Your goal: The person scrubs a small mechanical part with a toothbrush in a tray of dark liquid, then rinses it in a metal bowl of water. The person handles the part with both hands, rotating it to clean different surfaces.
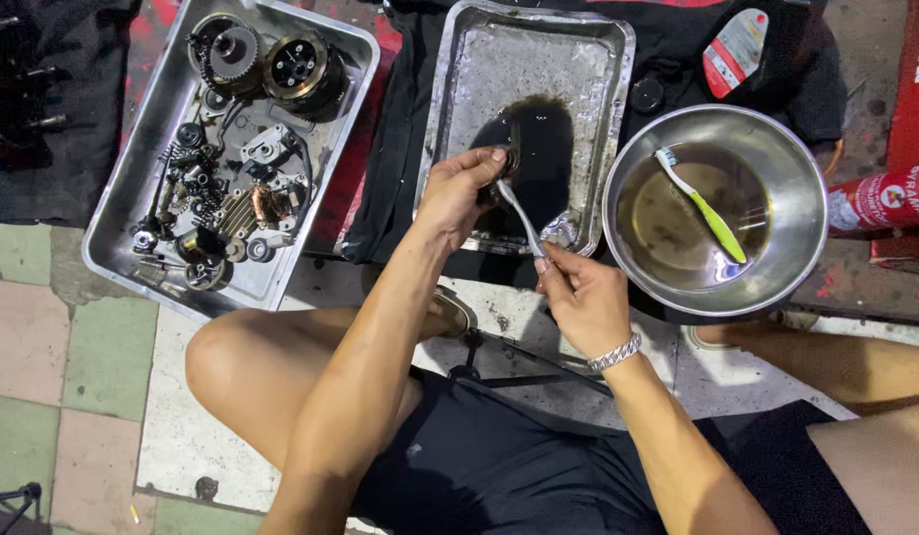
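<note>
My left hand (pixel 459 193) pinches a small round metal part (pixel 506 161) over the oily tray (pixel 449 109), my right hand (pixel 583 297) grips a brush handle (pixel 522 218) against it; red can (pixel 880 201) far right, red-white label (pixel 734 50) above the bowl (pixel 806 228).

A tray of engine parts (pixel 162 129) lay on the floor (pixel 73 347) at the left, an oily tray (pixel 588 59) in the middle, and a bowl (pixel 796 198) holding a toothbrush (pixel 702 206) at the right.
</note>
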